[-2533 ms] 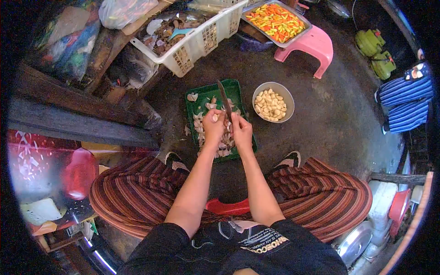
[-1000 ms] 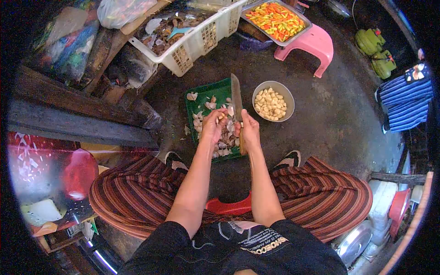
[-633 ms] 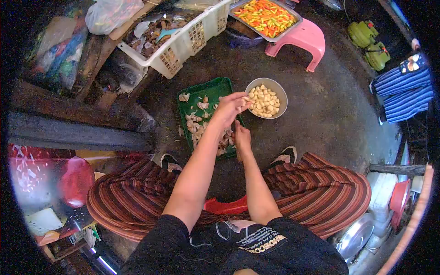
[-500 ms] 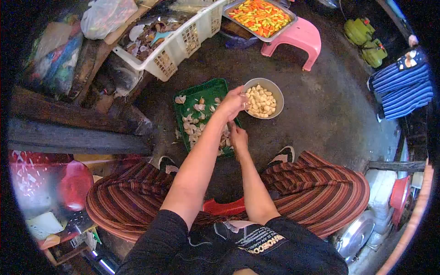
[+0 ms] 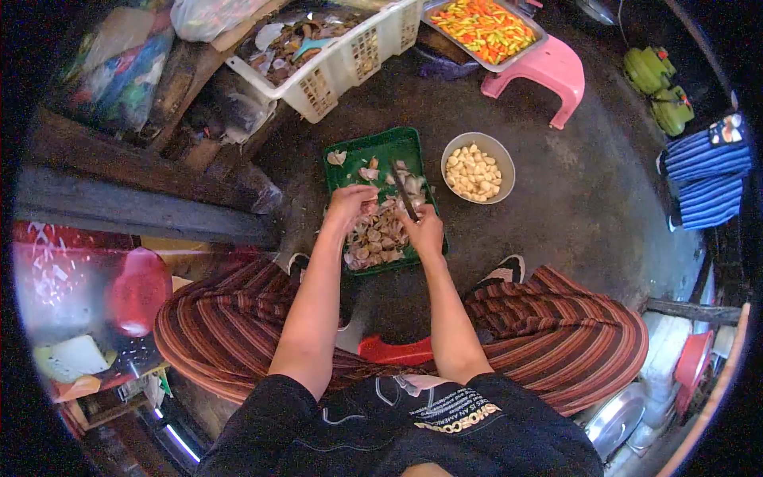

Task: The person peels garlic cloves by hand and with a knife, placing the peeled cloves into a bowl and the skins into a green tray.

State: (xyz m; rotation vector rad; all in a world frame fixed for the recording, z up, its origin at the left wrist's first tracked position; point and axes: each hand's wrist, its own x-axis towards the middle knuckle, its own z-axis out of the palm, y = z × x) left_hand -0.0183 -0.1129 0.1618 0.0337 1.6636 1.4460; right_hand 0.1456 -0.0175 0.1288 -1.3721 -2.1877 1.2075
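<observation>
A green tray (image 5: 372, 143) lies on the floor before me, with unpeeled garlic cloves (image 5: 373, 238) and loose skins spread over it. My right hand (image 5: 427, 232) is closed around the handle of a knife (image 5: 404, 191), its dark blade pointing away from me above the tray. Over the tray's left part is my left hand (image 5: 350, 208), fingers bent together at the garlic; what is between them is blurred. To the right of the tray, apart from both hands, stands a metal bowl (image 5: 510, 179) of peeled garlic cloves (image 5: 474, 172).
A pink stool (image 5: 548, 75) stands at the back, beside a metal tray of cut red, orange and yellow chillies (image 5: 485, 28). A white plastic crate (image 5: 350, 75) with scraps is at the back left. Wooden beams (image 5: 143, 203) run along the left. Green gas cylinders (image 5: 671, 107) stand at the right.
My left hand has moved from the bowl's rim back left over the tray. The knife in my right hand now shows clearly. The whole view has shifted slightly.
</observation>
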